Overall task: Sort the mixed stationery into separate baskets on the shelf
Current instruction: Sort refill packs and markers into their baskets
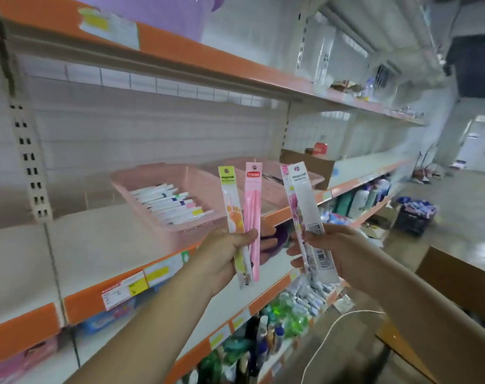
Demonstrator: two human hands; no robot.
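Observation:
My left hand (pixel 224 256) grips two upright pen packets: a yellow-topped one with an orange foot print (pixel 231 206) and a pink one (pixel 253 206). My right hand (pixel 327 249) holds two more packets, a white-backed one (pixel 307 200) in front of a floral pink one (pixel 292 206). Both hands are raised in front of the middle shelf. Behind them stands a pink basket (pixel 141 206) holding several white packaged pens. A second pink basket (pixel 313 177) sits to its right, its contents mostly hidden.
The orange-edged shelf (pixel 92 295) carries price labels. A cardboard box (pixel 313 164) stands right of the baskets. Lower shelves hold bottles and packets. A white cable (pixel 332 325) lies on the floor, and a brown counter (pixel 463 270) is at the right.

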